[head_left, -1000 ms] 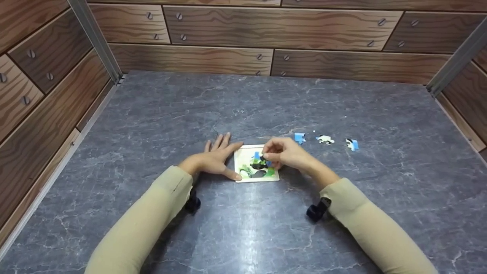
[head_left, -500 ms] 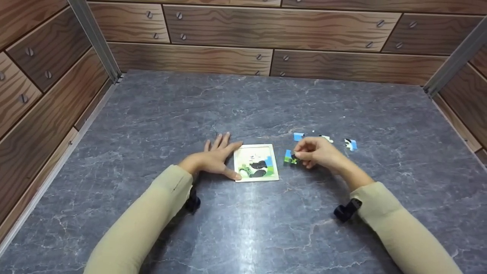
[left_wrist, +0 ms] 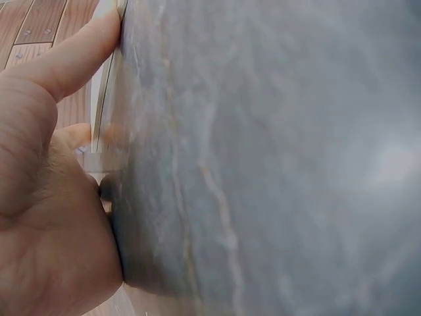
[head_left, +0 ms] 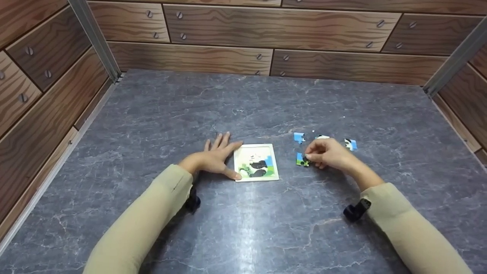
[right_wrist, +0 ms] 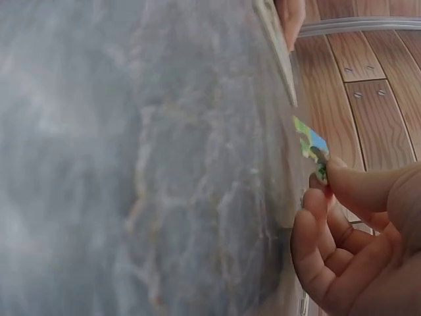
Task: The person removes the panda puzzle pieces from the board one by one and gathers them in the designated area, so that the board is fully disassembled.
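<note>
My left hand (head_left: 209, 160) lies spread on the table, its thumb and forefinger touching the left side of a small square puzzle tray (head_left: 246, 152). Panda pieces in black, white, green and blue fill the tray's lower and right parts; its upper left is pale. To the right of the tray, my right hand (head_left: 333, 155) pinches a jigsaw piece (head_left: 300, 160) coloured blue, green and black between thumb and fingers. The right wrist view shows this piece (right_wrist: 313, 139) held by one edge. From the left wrist, the thumb (left_wrist: 72, 59) is seen against the tray's edge.
Behind my right hand lie a blue puzzle piece (head_left: 298, 137), a cream piece (head_left: 322, 136) partly hidden by the hand, and a blue, white and black piece (head_left: 350, 144). Wood-patterned walls (head_left: 228, 28) enclose the grey marbled table (head_left: 171, 102) at the back and sides.
My right hand has moved right, from over the tray to beside it, carrying the pinched jigsaw piece. The tray's right side has come into sight. My left hand stays in place.
</note>
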Action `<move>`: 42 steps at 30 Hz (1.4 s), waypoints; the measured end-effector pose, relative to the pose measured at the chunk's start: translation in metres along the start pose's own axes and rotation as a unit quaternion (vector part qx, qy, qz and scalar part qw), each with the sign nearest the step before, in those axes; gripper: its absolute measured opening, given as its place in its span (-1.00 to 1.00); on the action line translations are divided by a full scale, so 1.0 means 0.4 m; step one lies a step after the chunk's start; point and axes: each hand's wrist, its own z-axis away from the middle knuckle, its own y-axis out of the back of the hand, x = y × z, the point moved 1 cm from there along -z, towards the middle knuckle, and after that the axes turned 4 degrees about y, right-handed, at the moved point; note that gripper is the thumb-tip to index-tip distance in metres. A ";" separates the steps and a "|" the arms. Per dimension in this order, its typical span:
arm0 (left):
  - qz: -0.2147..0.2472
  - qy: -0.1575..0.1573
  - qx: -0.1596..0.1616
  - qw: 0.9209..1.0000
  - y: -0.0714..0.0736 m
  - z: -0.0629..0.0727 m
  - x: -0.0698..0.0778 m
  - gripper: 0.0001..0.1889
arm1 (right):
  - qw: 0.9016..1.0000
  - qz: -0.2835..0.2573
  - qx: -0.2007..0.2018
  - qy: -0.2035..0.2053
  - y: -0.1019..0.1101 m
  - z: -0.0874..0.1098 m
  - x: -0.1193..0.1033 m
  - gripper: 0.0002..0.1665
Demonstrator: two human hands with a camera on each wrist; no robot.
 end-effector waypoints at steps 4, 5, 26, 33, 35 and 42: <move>0.000 -0.002 0.000 1.000 -0.001 0.001 0.000 0.11 | 0.999 0.040 0.008 0.019 -0.003 -0.008 0.006 -0.83; 0.000 -0.002 0.000 1.000 -0.001 0.001 0.000 0.11 | 0.999 0.047 0.010 0.023 -0.003 -0.009 0.007 -0.84; 0.003 0.001 -0.013 1.000 0.003 -0.005 -0.003 0.12 | 0.999 0.036 0.009 0.030 -0.018 -0.006 -0.023 -0.86; -0.002 0.002 -0.010 1.000 0.004 0.000 -0.003 0.12 | 0.999 0.005 -0.006 0.045 -0.071 -0.022 -0.061 -0.84; -0.004 -0.001 -0.006 1.000 0.002 0.001 -0.002 0.13 | 0.999 0.000 -0.009 0.051 -0.087 -0.029 -0.073 -0.82; -0.016 -0.004 -0.002 1.000 -0.015 0.006 0.020 0.22 | 0.999 -0.024 -0.023 0.040 -0.137 -0.049 -0.129 -0.84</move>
